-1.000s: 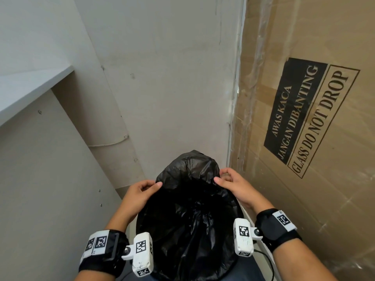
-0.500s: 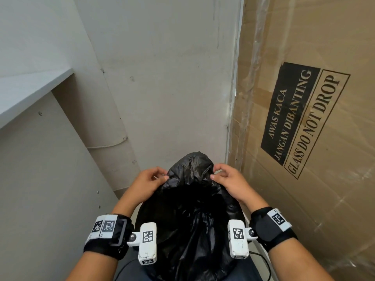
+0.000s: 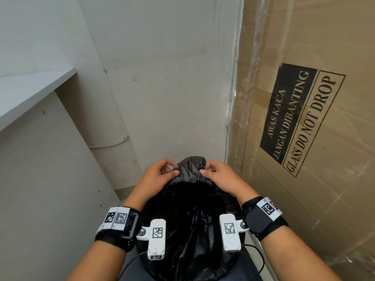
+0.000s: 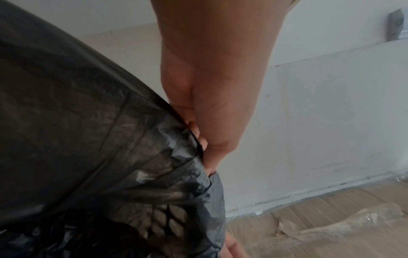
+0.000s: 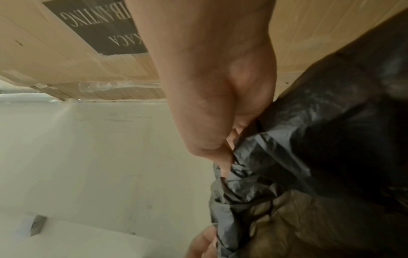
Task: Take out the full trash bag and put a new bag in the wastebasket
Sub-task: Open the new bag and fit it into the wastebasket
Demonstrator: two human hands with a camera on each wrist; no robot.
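A black trash bag [image 3: 188, 220] is sitting low in front of the person, between a pale wall [image 3: 162, 78] and a large cardboard box [image 3: 304, 179] printed "GLASS DO NOT DROP". Its thin plastic is crinkling into glossy folds, and its far rim is bunching into a raised hump. The left hand [image 3: 158, 175] is pinching that gathered rim from the left, its grip narrow, fingers [image 4: 202, 139] curling onto the film. The right hand [image 3: 219, 177] is pinching the same rim from the right, its grip equally tight. The bag's mouth is gaping dark below both wrists.
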